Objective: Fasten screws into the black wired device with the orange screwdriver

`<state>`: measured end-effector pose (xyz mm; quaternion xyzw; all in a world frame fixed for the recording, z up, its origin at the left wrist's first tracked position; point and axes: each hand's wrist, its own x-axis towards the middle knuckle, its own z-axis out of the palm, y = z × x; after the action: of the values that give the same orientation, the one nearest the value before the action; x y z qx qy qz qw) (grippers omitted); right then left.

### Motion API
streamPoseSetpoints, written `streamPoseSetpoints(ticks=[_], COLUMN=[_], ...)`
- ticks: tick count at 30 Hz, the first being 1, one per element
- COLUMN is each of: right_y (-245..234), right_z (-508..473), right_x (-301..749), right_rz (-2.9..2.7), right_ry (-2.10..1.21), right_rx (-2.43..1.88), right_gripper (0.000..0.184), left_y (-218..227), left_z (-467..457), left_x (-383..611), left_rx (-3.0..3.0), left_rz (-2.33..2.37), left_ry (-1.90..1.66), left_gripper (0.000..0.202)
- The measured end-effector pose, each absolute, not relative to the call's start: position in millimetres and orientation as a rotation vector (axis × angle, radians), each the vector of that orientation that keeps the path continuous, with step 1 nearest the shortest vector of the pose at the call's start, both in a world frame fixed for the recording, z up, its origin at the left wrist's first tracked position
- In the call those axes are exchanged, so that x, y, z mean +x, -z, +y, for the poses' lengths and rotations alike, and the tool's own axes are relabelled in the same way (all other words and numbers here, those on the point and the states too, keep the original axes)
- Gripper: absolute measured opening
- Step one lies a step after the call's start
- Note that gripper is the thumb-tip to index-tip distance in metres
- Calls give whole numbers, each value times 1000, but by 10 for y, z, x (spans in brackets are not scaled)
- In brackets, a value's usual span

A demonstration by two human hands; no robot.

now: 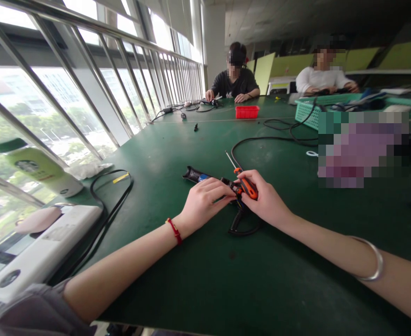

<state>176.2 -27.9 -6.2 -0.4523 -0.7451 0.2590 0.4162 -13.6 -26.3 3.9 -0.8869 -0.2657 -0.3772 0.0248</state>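
Inward from the near edge of the surface (177, 289), a black device (193, 174) is extending from under the left hand (205, 199). The left hand is pinching the device's apparently opened end; the right hand (266, 200) is gripping an orange-and-black screwdriver (248, 187), its tip pointing toward the far edge, clear of the device. Exposed wiring (240, 203) is suggesting partly finished work, with closing apparently remaining.

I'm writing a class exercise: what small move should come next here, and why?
Perhaps turn the screwdriver in the right hand toward the black device, since the blade points away from it, while the left hand covers part of the device.
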Motion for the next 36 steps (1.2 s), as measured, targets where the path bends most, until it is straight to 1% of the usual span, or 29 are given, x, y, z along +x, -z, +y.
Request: streamPoseSetpoints(ticks=[3, 5, 16, 20, 24, 29, 34, 36], right_y=[52, 45, 54, 71, 72, 65, 93, 79], right_z=[-282, -285, -287, -277, -275, -276, -272, -268], right_x=[1757, 1755, 1767, 1771, 1764, 1753, 1778, 1815], right_rz=[-1875, -1881, -1910, -1926, -1920, -1915, -1880, -1875], right_ry=[-623, -603, -599, -584, -582, -587, -623, -584], right_rx=[-1144, -1151, -1140, -1107, -1106, -1118, -1124, -1127], right_gripper=[35, 34, 31, 33, 34, 34, 31, 28], left_y=[-47, -58, -56, -61, -78, -69, -64, -85], left_z=[-213, -188, -176, -178, -187, -165, -169, -165], left_x=[-149, -159, -151, -152, -152, -154, -176, -222], left_rx=[-2718, -2692, -2642, -2712, -2769, -2714, -2661, -2640], left_rz=[-781, -778, -756, -805, -805, -830, -839, -834], left_ry=[1009, 964, 977, 1002, 955, 971, 919, 927], left_gripper=[16, 17, 17, 17, 21, 21, 19, 19])
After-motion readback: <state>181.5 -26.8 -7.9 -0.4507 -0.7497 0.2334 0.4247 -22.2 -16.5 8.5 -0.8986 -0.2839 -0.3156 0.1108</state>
